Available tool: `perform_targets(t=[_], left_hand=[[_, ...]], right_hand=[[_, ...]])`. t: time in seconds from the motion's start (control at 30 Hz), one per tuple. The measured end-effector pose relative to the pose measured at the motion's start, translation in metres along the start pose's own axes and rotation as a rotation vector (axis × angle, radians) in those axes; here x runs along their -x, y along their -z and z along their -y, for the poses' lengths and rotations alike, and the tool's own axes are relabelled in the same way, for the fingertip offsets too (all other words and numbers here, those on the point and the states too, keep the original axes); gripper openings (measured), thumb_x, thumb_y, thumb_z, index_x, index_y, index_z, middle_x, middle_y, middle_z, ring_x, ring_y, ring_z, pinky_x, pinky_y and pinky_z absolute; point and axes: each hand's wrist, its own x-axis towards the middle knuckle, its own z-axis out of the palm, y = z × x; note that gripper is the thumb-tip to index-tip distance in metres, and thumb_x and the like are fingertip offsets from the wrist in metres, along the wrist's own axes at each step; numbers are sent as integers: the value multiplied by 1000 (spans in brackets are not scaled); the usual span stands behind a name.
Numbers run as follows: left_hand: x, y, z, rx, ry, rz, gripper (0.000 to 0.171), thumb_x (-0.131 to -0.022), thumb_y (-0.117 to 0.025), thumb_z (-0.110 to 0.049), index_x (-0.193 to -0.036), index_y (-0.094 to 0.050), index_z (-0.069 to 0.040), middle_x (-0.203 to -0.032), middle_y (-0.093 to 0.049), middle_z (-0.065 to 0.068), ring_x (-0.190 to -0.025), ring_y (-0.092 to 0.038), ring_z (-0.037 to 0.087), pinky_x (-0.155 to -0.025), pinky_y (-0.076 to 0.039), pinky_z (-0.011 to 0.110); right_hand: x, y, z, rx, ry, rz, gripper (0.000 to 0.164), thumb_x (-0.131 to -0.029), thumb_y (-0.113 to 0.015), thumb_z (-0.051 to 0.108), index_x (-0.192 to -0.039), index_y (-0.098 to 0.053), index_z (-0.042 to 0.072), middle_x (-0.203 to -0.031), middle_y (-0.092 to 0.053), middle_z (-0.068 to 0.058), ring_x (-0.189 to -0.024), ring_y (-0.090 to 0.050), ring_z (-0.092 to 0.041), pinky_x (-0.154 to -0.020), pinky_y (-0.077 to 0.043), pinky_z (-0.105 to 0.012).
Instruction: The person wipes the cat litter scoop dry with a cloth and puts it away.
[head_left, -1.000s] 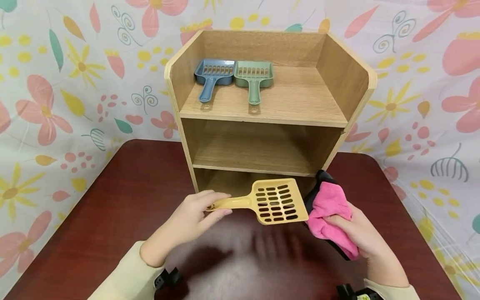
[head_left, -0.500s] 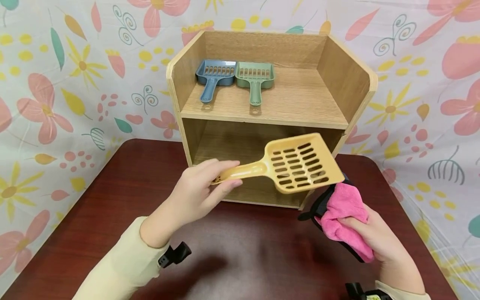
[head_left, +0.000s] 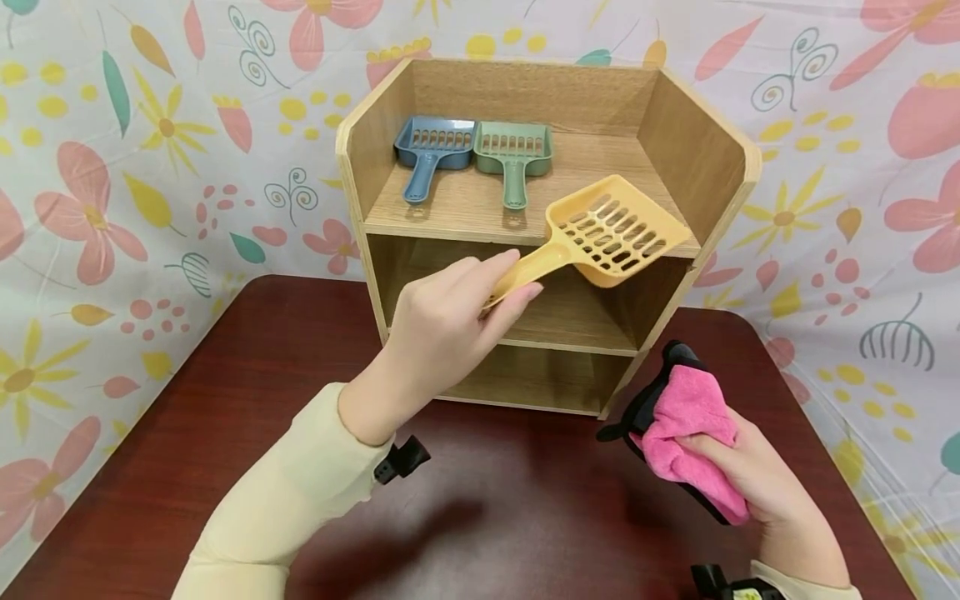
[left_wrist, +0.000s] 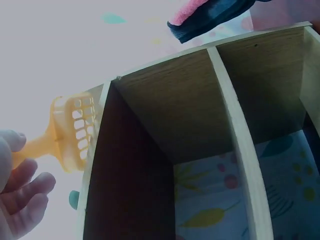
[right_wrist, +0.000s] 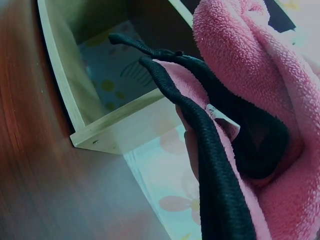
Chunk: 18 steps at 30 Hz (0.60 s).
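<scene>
My left hand [head_left: 450, 325] pinches the handle end of a yellow litter scoop [head_left: 611, 229], whose slotted head tilts up in front of the top shelf's right part. The left wrist view shows the same scoop [left_wrist: 72, 132] beside the shelf's edge. A bunched pink cloth with black edging [head_left: 690, 433] is gripped in my right hand [head_left: 757, 467], low at the right over the table. Close up in the right wrist view, the cloth [right_wrist: 240, 65] covers most of that hand. On the top shelf, a blue litter scoop [head_left: 435, 150] lies beside a green litter scoop [head_left: 513, 154].
A wooden shelf unit [head_left: 528, 237] with raised sides and lower compartments stands on the dark red table [head_left: 225, 433]. Behind it hangs a flower-patterned curtain [head_left: 187, 100]. The unit's right side panel [head_left: 697, 158] rises close to the yellow scoop's head.
My left hand has lifted the yellow scoop from beside the cloth up to the top shelf's front edge. My right hand moved slightly right with the cloth, then stayed there.
</scene>
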Motion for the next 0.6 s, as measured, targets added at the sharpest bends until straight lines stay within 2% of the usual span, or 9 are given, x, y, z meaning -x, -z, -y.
perform_targets(t=[0.07, 0.23, 0.37, 0.47, 0.6], left_hand=[[-5, -4, -1, -28, 9, -26, 28, -81, -74, -22, -95, -70, 2, -63, -61, 4, -49, -50, 12, -44, -42, 24], [-15, -17, -3, -81, 41, -81, 22, -81, -73, -24, -85, -70, -2, -59, -58, 1, -47, -48, 10, -43, -39, 22], [-20, -26, -6, -106, 84, -105, 20, -81, -73, -24, -81, -69, -4, -62, -61, 1, -51, -52, 10, -45, -42, 23], [-22, -30, -11, -77, 131, -62, 25, -80, -75, -29, -84, -70, -5, -68, -64, 1, -59, -58, 10, -51, -46, 23], [-22, -26, -22, 58, 169, 38, 39, -76, -78, -37, -95, -69, -3, -71, -62, 1, -66, -56, 11, -59, -45, 20]], right_hand=[[0, 0, 0, 0, 4, -3, 30, -91, -51, -7, -108, -57, 17, -91, -68, 8, -73, -67, -5, -65, -54, -19], [-1, 1, 0, -8, -4, -9, 30, -91, -51, -6, -108, -58, 17, -91, -68, 8, -73, -67, -5, -66, -54, -19], [-2, 2, 0, -15, -23, -9, 29, -92, -51, -5, -108, -58, 18, -91, -69, 8, -73, -67, -6, -66, -54, -20], [-1, 2, -1, -10, -30, -9, 29, -93, -50, -4, -108, -59, 19, -91, -69, 9, -73, -67, -6, -66, -54, -19], [0, 3, -1, 2, -30, -17, 28, -93, -50, -3, -107, -60, 19, -90, -68, 9, -73, -67, -6, -66, -54, -19]])
